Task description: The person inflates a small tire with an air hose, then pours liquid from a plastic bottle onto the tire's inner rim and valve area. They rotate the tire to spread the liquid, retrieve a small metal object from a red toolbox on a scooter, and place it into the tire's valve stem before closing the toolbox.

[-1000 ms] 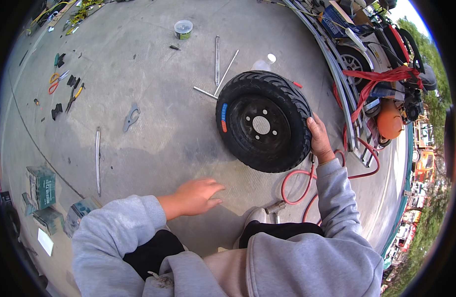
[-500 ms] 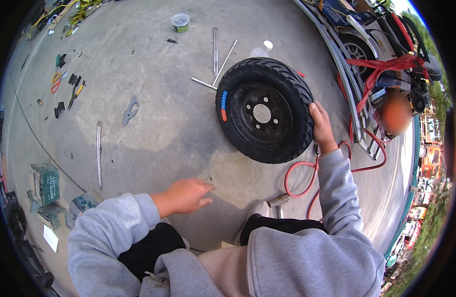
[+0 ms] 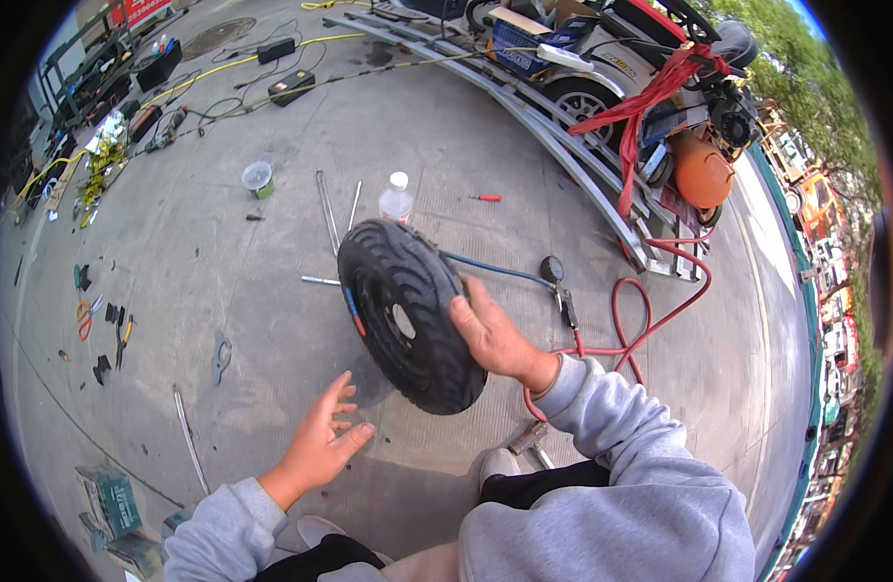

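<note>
My right hand [image 3: 497, 335] grips the tread of a black tire on a dark rim [image 3: 422, 344], which leans up at a steep tilt. My left hand [image 3: 322, 441] is open, fingers apart, a little below and left of the tire and not touching it. A blue hose [image 3: 497, 268] runs from behind the tire to a pressure gauge [image 3: 551, 270] on the floor at right, joined to a red hose [image 3: 648, 330]. Beyond the tire stand a clear bottle with white cap [image 3: 395, 202] and long metal bars [image 3: 325, 204]. A hammer-like metal tool [image 3: 527, 438] lies by my right shoe.
Metal ramps [image 3: 563, 145] bear a loaded vehicle with a red strap and orange tank [image 3: 701, 171] at upper right. Pliers [image 3: 127, 341], orange-handled scissors [image 3: 85, 318], another bar [image 3: 190, 436] and boxes [image 3: 112, 506] lie left. Cables, tools and a plastic tub [image 3: 257, 179] lie farther back.
The tire has swung from lying flat to steeply tilted and moved left, revealing the gauge and blue hose. My left hand has risen with fingers spread. The view has shifted toward the background.
</note>
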`<state>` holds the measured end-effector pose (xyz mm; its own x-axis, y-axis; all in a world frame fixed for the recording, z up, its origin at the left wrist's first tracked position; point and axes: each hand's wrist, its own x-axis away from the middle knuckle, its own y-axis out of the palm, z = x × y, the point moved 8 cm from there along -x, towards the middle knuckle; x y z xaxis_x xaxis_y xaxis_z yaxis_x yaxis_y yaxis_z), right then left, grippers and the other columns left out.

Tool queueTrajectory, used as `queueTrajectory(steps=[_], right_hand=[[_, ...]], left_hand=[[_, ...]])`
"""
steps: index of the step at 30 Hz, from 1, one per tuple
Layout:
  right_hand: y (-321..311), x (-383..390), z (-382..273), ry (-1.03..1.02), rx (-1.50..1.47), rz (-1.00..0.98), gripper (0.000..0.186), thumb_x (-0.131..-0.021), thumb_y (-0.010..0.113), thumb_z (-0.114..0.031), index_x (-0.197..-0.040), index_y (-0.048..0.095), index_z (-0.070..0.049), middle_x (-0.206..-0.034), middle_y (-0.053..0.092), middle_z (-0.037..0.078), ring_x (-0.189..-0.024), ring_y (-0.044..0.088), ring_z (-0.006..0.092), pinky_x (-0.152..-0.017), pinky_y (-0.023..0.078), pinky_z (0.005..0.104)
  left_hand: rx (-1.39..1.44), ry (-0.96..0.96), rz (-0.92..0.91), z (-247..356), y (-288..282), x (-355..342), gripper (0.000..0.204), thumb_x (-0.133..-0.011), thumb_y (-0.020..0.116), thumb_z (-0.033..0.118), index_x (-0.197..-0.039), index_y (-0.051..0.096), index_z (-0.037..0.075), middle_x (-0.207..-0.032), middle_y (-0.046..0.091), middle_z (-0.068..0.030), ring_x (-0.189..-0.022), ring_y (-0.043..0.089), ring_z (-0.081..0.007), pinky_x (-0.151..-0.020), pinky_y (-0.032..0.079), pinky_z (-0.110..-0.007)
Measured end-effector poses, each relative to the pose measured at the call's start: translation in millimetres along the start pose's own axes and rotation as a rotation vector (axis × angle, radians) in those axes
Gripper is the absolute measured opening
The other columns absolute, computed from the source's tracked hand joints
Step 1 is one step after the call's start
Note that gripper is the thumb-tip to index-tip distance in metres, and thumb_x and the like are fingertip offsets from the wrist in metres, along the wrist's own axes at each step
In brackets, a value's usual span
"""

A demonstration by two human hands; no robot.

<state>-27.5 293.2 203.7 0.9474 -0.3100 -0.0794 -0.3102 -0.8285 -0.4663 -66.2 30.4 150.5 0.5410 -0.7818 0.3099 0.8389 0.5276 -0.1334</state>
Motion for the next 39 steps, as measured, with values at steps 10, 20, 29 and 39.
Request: queueTrajectory(steps=[10,20,29,39], right_hand=[[34,-3,36,0.085,-0.022,-0.242,0.066,-0.106,0.038,-0.05,-0.133,0.051,0.009,-0.13,0.056,0.03,-0.124,0.054,0.0398,-0.107,0.041,0.0429],[70,5,135,0.278,0.269,-0.416,0.063,-0.101,0.049,-0.053,-0.123,0.06,0.005,-0.115,0.066,0.028,-0.109,0.064,0.0396,-0.093,0.05,0.045],[198,1,173,0.531,0.183,-0.616,0.098,-0.081,0.07,-0.067,-0.13,0.052,0.015,-0.113,0.066,0.032,-0.108,0.066,0.0417,-0.092,0.052,0.0431],[212,-9,210,0.687,0.169,-0.564,0.069,-0.074,0.085,-0.05,-0.095,0.067,0.014,-0.085,0.071,0.023,-0.079,0.071,0.0307,-0.072,0.055,0.0394]], left_hand=[[0.16,0.009,0.547,-21,-102,13,0.091,-0.09,0.072,0.018,-0.158,0.013,0.005,-0.146,0.041,-0.0189,-0.128,0.048,-0.0273,-0.107,0.041,-0.036],[0.567,-0.364,0.574,-205,-161,48,0.049,-0.096,0.065,0.018,-0.139,0.044,0.006,-0.125,0.062,-0.0125,-0.108,0.064,-0.028,-0.085,0.057,-0.049],[0.459,-0.729,0.557,-244,-147,68,0.068,-0.094,0.071,0.029,-0.15,0.036,0.012,-0.139,0.055,-0.0165,-0.127,0.053,-0.0358,-0.099,0.042,-0.063],[0.612,-0.668,0.63,-257,-147,66,0.067,-0.092,0.073,0.02,-0.148,0.036,0.011,-0.132,0.059,-0.011,-0.111,0.063,-0.0251,-0.089,0.055,-0.047]])
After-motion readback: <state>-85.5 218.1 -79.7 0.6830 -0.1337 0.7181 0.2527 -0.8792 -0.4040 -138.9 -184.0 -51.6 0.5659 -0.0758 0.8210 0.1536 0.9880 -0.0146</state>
